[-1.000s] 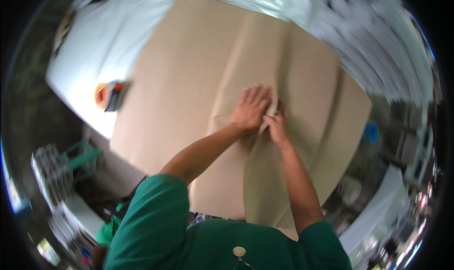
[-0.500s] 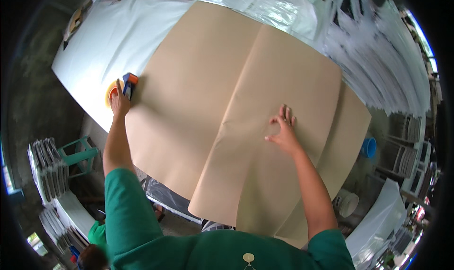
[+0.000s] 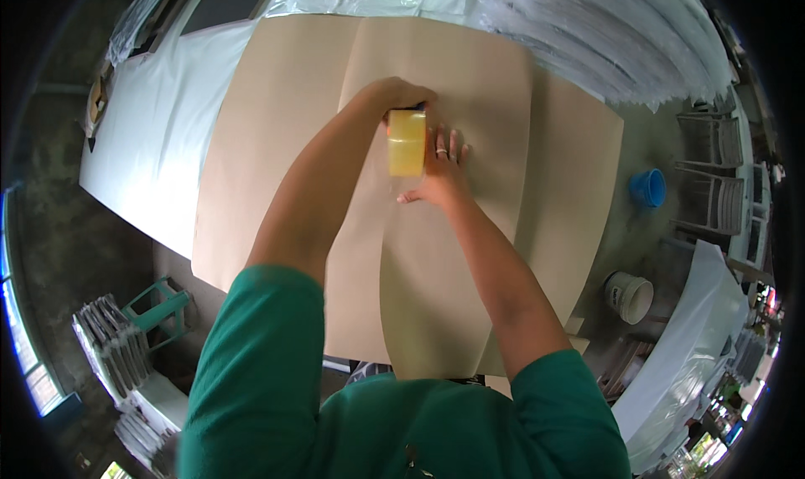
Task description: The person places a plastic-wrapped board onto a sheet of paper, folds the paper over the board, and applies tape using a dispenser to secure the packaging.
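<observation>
A tape dispenser with a wide yellowish roll of tape [image 3: 407, 144] is in my left hand [image 3: 401, 95], which grips it from its far side over the brown paper. Part of the dispenser is hidden behind the roll and my fingers. My right hand [image 3: 446, 176] lies just right of the roll, fingers spread and pointing away, thumb out to the left by the near end of the tape. Beneath both hands, large overlapping sheets of brown paper [image 3: 285, 144] cover the table, with folds and edges running away from me.
White plastic sheeting [image 3: 151, 144] covers the left side of the table. Plastic-wrapped stacked items [image 3: 604, 35] lie at the far right. On the floor stand a blue bucket [image 3: 648, 188], a whitish bucket [image 3: 629, 296] and a green stool [image 3: 163, 313]. Stacked grey pieces [image 3: 113, 345] are at the lower left.
My left hand has brought the tape dispenser from the table's left side to the middle of the paper. My right hand has shifted left beside it, its fingers spread. The view has shifted too.
</observation>
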Action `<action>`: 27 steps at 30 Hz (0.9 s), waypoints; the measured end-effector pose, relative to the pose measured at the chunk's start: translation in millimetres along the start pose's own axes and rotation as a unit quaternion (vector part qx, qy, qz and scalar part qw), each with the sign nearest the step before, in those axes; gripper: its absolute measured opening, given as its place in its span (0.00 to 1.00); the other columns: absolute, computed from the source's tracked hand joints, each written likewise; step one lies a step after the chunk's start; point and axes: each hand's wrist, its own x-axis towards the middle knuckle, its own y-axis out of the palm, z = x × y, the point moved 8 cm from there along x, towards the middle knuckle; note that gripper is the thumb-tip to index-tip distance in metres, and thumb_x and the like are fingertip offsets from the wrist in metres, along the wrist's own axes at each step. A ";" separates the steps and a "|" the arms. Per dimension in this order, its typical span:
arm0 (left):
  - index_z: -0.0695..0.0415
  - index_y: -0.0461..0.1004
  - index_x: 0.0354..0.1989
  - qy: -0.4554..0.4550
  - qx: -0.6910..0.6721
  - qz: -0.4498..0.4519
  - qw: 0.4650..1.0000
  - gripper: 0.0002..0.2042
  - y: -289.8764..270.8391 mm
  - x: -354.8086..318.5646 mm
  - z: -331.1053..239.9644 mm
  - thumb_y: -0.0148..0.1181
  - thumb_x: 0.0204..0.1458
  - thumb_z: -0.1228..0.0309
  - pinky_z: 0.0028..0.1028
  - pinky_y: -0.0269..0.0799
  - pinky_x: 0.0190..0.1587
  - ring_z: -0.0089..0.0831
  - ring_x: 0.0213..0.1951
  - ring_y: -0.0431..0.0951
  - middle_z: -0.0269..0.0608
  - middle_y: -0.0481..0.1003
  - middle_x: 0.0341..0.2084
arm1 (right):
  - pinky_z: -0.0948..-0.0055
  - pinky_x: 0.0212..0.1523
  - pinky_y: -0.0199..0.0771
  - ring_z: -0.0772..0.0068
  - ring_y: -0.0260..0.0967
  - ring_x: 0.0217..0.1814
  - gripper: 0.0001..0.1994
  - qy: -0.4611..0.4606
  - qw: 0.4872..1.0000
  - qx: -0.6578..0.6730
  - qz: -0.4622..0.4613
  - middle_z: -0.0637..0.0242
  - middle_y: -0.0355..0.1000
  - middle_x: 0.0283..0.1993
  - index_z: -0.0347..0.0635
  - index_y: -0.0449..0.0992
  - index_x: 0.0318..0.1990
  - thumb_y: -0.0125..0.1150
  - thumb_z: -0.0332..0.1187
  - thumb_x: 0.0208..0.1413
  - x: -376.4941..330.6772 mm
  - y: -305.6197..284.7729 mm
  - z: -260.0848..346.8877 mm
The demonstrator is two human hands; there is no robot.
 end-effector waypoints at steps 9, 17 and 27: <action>0.46 0.68 0.52 0.093 0.216 0.322 0.917 0.26 153.1 -64.0 114.2 0.53 0.43 0.50 0.34 0.62 0.51 0.37 0.49 0.66 0.46 0.68 0.47 | 0.50 0.66 0.28 0.52 0.19 0.71 0.69 0.024 0.994 -0.069 0.082 0.57 0.24 0.69 0.43 0.28 0.65 0.76 0.52 0.18 6.6 3.0 -16.4; 0.42 0.69 0.51 0.098 0.057 0.098 0.989 0.24 68.5 -176.0 100.0 0.58 0.42 0.54 0.29 0.70 0.40 0.30 0.36 0.74 0.44 0.74 0.35 | 0.47 0.65 0.29 0.49 0.21 0.70 0.66 0.016 0.996 -0.062 0.061 0.56 0.26 0.69 0.56 0.34 0.65 0.77 0.49 0.16 2.0 -2.1 -10.9; 0.53 0.76 0.39 -0.010 0.197 -0.038 0.980 0.28 -3.1 19.7 2.1 0.60 0.32 0.46 0.30 0.68 0.39 0.34 0.34 0.72 0.41 0.74 0.35 | 0.48 0.65 0.30 0.50 0.24 0.71 0.68 0.014 0.998 -0.044 0.039 0.58 0.28 0.69 0.51 0.33 0.65 0.78 0.48 0.13 6.2 9.9 -8.2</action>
